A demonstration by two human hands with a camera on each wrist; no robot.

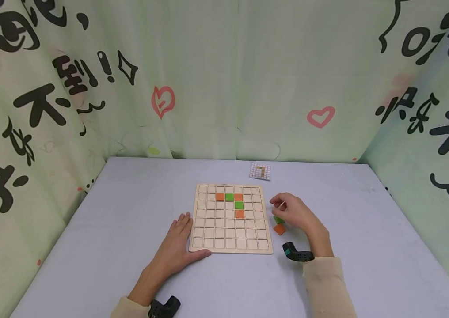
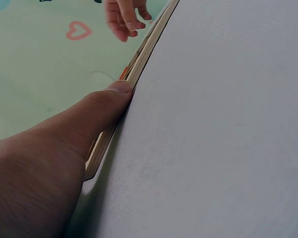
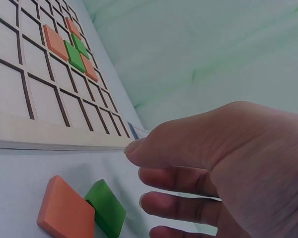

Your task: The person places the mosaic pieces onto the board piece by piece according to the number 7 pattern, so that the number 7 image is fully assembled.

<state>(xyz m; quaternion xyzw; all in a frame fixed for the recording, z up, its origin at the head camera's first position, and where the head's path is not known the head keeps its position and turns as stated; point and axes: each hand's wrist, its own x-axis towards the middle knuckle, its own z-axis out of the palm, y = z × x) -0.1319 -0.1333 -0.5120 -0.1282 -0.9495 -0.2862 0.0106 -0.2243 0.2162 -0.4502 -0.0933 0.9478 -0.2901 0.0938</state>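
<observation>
A square wooden grid board [image 1: 207, 221] lies on the table. In its upper part sit orange and green square tiles: a row of an orange, a green [image 1: 230, 197] and another orange, with a green and an orange [image 1: 240, 214] below the right end. My left hand [image 1: 176, 247] rests at the board's lower left corner, fingers along the left edge and thumb [image 2: 109, 101] against the near edge. Right of the board, my right hand [image 1: 294, 212] hovers with loosely bent fingers and nothing between them. Close by lie a loose green tile [image 3: 106, 208] and an orange tile [image 3: 65, 210], touching each other.
Behind the board lies a small card [image 1: 260, 171] with a printed grid pattern. The white table [image 1: 137, 198] is bordered at the back and sides by a pale green curtain [image 1: 236, 88] with black writing and hearts. Each wrist wears a black strap.
</observation>
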